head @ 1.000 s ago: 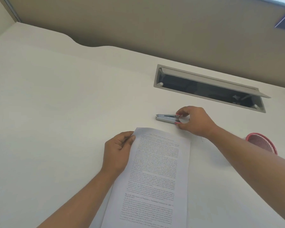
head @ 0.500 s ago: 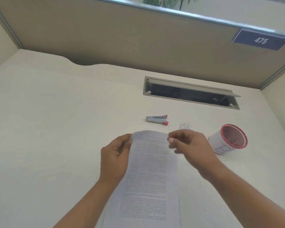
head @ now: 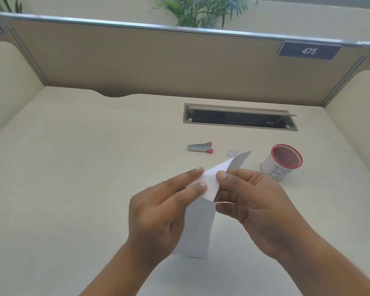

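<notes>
A stack of printed paper sheets point(head: 198, 227) is lifted off the cream desk point(head: 73, 189), seen nearly edge-on, its top corner bent back. My left hand point(head: 160, 212) pinches that top corner from the left. My right hand point(head: 250, 201) pinches the same corner from the right, thumb on the white back of the page. A small silver stapler with red ends point(head: 200, 147) lies on the desk beyond the hands, untouched. A little heap of loose staples point(head: 232, 153) lies to the right of it.
A white mesh cup with a red rim point(head: 281, 162) stands at the right of the hands. An open cable hatch point(head: 239, 117) is set in the desk further back. Beige partition walls point(head: 158, 65) close the desk on three sides.
My right hand left the stapler on the desk and came to the paper's top edge. Both hands then raised the sheets off the desk and bent the top corner.
</notes>
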Demonstrator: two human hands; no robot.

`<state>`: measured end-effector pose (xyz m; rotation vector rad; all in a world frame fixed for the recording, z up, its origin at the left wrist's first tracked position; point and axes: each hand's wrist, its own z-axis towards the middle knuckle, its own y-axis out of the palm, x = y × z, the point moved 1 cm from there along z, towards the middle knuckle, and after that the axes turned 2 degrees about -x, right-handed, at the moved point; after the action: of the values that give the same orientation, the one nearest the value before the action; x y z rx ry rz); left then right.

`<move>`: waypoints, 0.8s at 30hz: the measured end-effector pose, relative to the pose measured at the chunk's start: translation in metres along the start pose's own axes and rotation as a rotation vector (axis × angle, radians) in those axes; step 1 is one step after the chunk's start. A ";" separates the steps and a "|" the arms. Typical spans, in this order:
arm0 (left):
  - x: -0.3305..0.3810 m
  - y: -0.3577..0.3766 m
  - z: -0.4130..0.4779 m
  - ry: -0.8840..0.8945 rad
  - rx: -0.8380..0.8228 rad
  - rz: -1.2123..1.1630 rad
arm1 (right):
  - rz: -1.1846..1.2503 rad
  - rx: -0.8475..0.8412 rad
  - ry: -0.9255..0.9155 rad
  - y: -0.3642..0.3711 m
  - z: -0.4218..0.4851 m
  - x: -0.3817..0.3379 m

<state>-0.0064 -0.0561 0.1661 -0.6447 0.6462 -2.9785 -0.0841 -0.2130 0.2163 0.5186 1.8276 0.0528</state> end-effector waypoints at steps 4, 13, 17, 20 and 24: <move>0.012 -0.007 -0.001 0.051 -0.001 0.050 | -0.030 0.009 -0.036 0.003 -0.012 -0.002; 0.021 -0.015 -0.004 -0.001 0.043 0.009 | -0.027 -0.045 -0.089 0.011 -0.024 -0.003; 0.023 -0.016 -0.002 -0.015 0.051 0.005 | -0.012 -0.059 -0.093 0.014 -0.024 -0.004; 0.024 -0.016 -0.002 -0.018 0.046 0.004 | -0.012 -0.068 -0.095 0.016 -0.025 -0.004; 0.025 -0.017 -0.001 -0.025 0.048 -0.008 | -0.016 -0.070 -0.100 0.017 -0.025 -0.004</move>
<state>-0.0282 -0.0435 0.1820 -0.6814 0.5706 -2.9778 -0.1012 -0.1936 0.2333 0.4501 1.7260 0.0786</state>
